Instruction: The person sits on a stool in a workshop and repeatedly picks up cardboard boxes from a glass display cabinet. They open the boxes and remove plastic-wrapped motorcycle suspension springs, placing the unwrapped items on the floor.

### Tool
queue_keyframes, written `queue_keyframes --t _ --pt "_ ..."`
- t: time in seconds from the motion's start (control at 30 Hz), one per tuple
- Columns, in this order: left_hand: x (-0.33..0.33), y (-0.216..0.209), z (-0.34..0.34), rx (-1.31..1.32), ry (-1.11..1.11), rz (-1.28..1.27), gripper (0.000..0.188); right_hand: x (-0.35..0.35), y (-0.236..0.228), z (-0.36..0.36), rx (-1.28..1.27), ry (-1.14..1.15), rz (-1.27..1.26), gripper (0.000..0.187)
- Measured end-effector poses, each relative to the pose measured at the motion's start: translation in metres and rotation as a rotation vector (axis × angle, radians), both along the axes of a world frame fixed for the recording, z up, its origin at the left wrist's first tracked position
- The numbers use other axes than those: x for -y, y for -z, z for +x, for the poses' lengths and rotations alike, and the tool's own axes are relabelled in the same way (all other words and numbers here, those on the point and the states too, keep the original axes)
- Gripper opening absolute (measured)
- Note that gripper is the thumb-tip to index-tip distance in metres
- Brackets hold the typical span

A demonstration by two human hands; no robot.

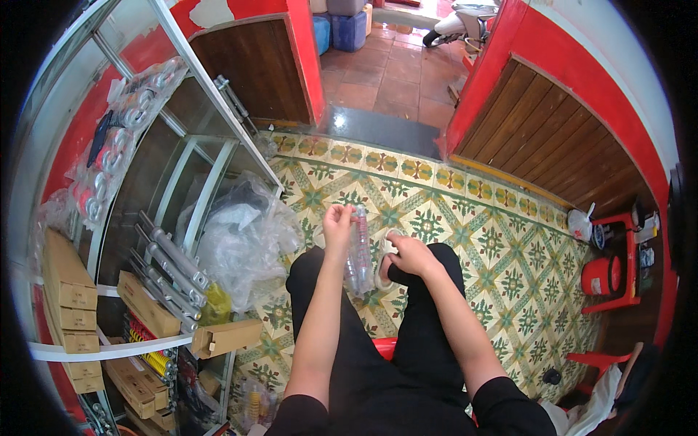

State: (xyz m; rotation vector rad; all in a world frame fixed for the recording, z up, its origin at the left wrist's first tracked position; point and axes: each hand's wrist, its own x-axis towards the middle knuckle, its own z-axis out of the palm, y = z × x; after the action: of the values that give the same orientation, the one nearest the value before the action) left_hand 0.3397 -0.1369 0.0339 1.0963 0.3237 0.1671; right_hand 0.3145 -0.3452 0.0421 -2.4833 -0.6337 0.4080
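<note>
My left hand (339, 224) has its fingers closed at the upper end of a long, slim part wrapped in clear plastic (362, 251). Reddish coils show through the wrap, so it looks like a shock absorber; it stands nearly upright between my knees. To the right, my right hand (408, 254) is bent inward with curled fingers, over a pale, rounded thing (382, 275) beside my right leg. Whether that is a tape roll or the edge of a slipper I cannot make out.
At left, a metal-framed glass shelf (138, 354) holds cardboard boxes (69, 305), grey fork tubes (171, 261) and bagged parts (120, 138). Crumpled clear plastic (243, 229) lies beside it. Right are a red stool (624, 232) and a red bucket (600, 276). A motorbike (465, 22) stands beyond the doorway.
</note>
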Motion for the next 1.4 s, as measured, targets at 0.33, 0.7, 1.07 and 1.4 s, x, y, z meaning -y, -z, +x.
queue_keyframes --t 0.33,0.7,1.07,1.4 --pt "-0.002 0.004 0.001 -0.023 0.034 0.037 0.01 -0.05 -0.013 -0.008 0.033 -0.145 -0.047 0.033" --pt "0.001 -0.003 -0.002 -0.063 0.042 0.033 0.016 -0.052 -0.009 -0.006 -0.043 -0.135 -0.094 0.04" --pt "0.007 -0.006 -0.003 -0.133 0.039 0.009 0.003 0.001 -0.001 0.003 -0.092 0.043 0.119 0.045" --pt "-0.008 0.016 -0.04 -0.004 0.016 0.161 0.008 0.066 0.025 0.018 -0.103 0.227 0.242 0.041"
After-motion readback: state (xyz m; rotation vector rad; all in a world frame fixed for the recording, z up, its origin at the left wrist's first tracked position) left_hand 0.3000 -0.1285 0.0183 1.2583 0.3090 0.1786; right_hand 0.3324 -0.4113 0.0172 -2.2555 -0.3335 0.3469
